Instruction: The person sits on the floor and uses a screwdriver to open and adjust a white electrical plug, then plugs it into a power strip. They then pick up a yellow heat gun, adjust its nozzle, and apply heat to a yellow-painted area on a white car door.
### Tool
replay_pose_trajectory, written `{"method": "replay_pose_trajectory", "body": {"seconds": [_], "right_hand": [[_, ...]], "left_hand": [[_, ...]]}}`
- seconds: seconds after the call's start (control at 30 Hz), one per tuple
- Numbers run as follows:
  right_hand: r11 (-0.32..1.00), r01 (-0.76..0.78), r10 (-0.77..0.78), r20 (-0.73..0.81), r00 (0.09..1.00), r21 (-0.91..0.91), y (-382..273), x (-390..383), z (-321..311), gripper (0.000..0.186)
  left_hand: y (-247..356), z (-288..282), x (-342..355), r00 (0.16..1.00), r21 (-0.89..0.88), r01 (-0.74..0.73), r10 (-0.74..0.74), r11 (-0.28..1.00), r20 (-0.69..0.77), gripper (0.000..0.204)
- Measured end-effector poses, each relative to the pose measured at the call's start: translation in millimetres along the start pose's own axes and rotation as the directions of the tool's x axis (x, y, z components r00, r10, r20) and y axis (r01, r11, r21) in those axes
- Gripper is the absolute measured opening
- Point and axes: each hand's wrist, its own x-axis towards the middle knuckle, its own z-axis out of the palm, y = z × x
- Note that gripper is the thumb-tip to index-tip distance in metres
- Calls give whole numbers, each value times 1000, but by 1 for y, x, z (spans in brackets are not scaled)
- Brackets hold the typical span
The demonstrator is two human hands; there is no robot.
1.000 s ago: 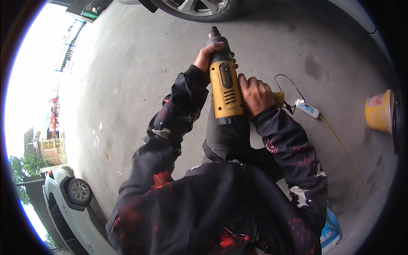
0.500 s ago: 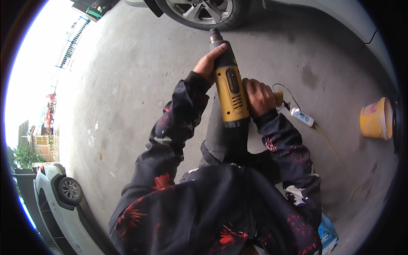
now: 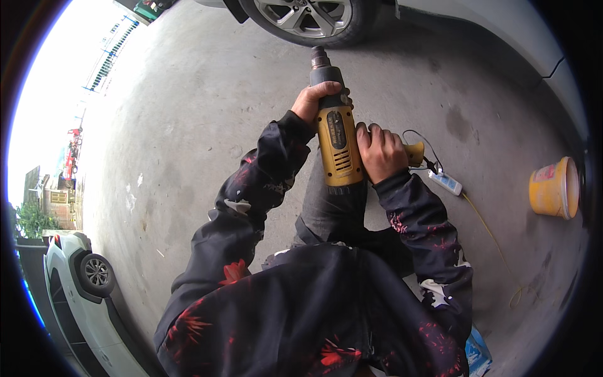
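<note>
A yellow and black heat gun (image 3: 338,139) lies on its side in my two hands, its metal nozzle pointing away from me. My left hand (image 3: 316,99) is wrapped round the dark front of the barrel, thumb across the top. On the handle, my right hand (image 3: 383,152) is closed, and the yellow handle end sticks out past it to the right. Beyond the nozzle stands a car wheel (image 3: 308,17) with a silver alloy rim; a gap of floor shows between them.
A white power strip (image 3: 445,183) with a yellow cord lies on the concrete floor at right. Farther right is a yellow bucket (image 3: 548,190). A light-coloured car body (image 3: 490,25) fills the far right; another white car (image 3: 88,314) stands at lower left. A blue package (image 3: 477,353) lies near my right elbow.
The heat gun and both hands have shifted slightly toward me, and the barrel has rolled a little. The surroundings have moved slightly in the picture. Both hands keep their grip.
</note>
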Motion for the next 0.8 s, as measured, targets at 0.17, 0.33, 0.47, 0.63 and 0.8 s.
{"method": "replay_pose_trajectory", "body": {"seconds": [0.17, 0.33, 0.47, 0.63, 0.8], "right_hand": [[987, 12, 0, -69, 998, 163, 2, -4, 1, 24], [921, -59, 98, -83, 992, 385, 2, -10, 4, 30], [918, -55, 86, -62, 994, 392, 3, -12, 5, 33], [908, -44, 89, -89, 992, 418, 5, -11, 6, 32], [788, -131, 197, -45, 979, 601, 1, -16, 3, 27]], "left_hand": [[-8, 7, -14, 991, -97, -87, 96, 991, 89, 49], [-8, 17, -17, 984, -51, -135, 140, 989, 108, 53], [-8, 17, -16, 978, -125, -120, 139, 985, 157, 48], [-15, 16, -11, 953, -157, -126, 163, 980, 254, 57], [-40, 24, -3, 946, -338, -108, 201, 935, 255, 54]]}}
